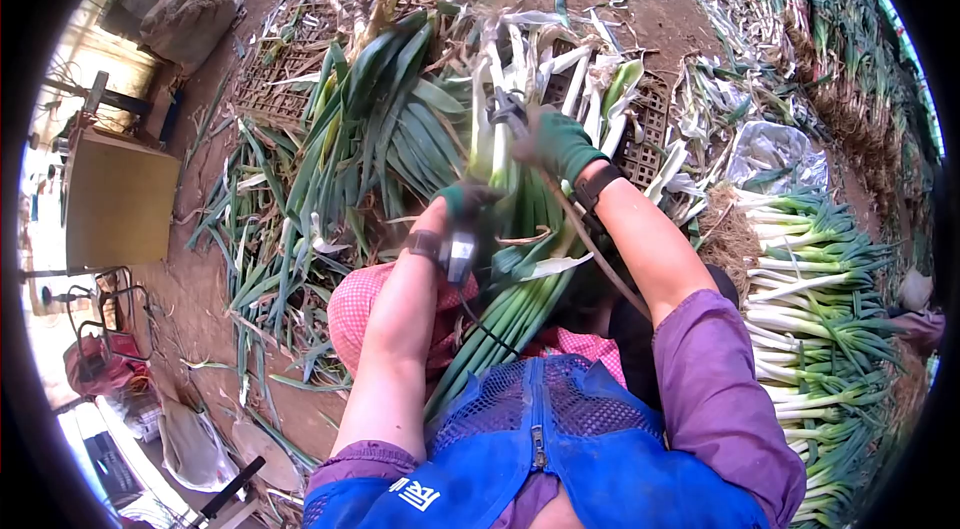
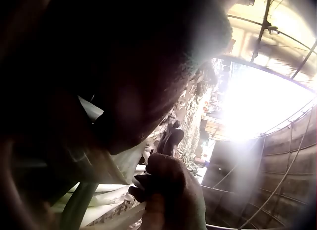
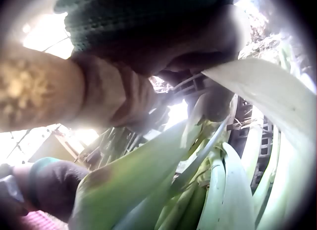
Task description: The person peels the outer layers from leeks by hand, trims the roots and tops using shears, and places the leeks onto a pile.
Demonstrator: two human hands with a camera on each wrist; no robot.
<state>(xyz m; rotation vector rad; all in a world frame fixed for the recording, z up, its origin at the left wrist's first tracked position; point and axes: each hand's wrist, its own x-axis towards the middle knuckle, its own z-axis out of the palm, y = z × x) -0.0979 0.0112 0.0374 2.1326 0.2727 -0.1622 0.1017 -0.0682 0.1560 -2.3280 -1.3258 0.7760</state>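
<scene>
In a green glove, my right hand [image 1: 560, 144] grips a dark blow gun [image 1: 508, 112], its nozzle pointing across pale onion stems. A brown hose [image 1: 575, 219] runs from the gun back under the right forearm; close up, the right wrist view shows the hose fitting [image 3: 101, 89] below the glove. My gloved left hand [image 1: 465, 199], blurred, holds a long green onion [image 1: 482, 134] with its white end away from me. Deep shadow hides most of the left fingers in the left wrist view. Trimmed green onions [image 1: 510, 324] lie across the lap beneath the hands.
Loose leaves [image 1: 350, 139] heap up on the left. Brown plastic crates [image 1: 650, 124] sit under stalks ahead. Rows of cleaned onions [image 1: 810, 329] lie at right, beside a clear plastic bag [image 1: 775, 154]. A yellowish board [image 1: 120, 199] stands far left.
</scene>
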